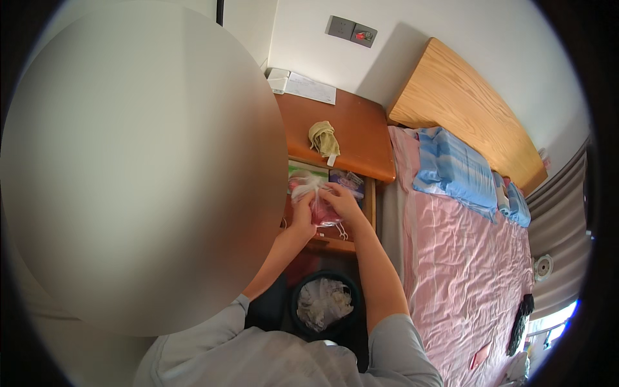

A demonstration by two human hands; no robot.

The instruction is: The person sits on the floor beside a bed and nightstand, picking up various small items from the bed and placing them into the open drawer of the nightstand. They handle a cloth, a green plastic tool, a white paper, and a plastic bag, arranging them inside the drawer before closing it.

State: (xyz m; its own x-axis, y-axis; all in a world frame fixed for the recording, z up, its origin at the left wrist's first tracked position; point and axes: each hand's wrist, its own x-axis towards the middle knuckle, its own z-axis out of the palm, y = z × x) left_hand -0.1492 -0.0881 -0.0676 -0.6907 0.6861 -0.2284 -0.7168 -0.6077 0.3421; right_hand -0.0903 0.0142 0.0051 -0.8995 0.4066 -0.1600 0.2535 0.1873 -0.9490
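Both my hands hold a clear plastic bag (pixel 325 216) with something red or pink inside. Its gathered top is bunched up between them. My left hand (pixel 303 216) grips the bag's left side, and my right hand (pixel 342 202) has its fingers on the upper right of it. Beneath is an open wooden drawer (pixel 370 203) of the bedside cabinet (pixel 360 121). In the drawer, a purple packet (pixel 346 180) lies behind my right hand. A white cord (pixel 343 232) shows near the drawer's front. What the bag contains in detail cannot be made out.
On the cabinet top lie a yellowish drawstring pouch (pixel 324 139), a sheet of paper (pixel 311 88) and a white box (pixel 278 80). Below the drawer stands a bin (pixel 293 309) with crumpled tissue-like waste. A bed with a pink sheet (pixel 464 261) is to the right. A large blur hides the left.
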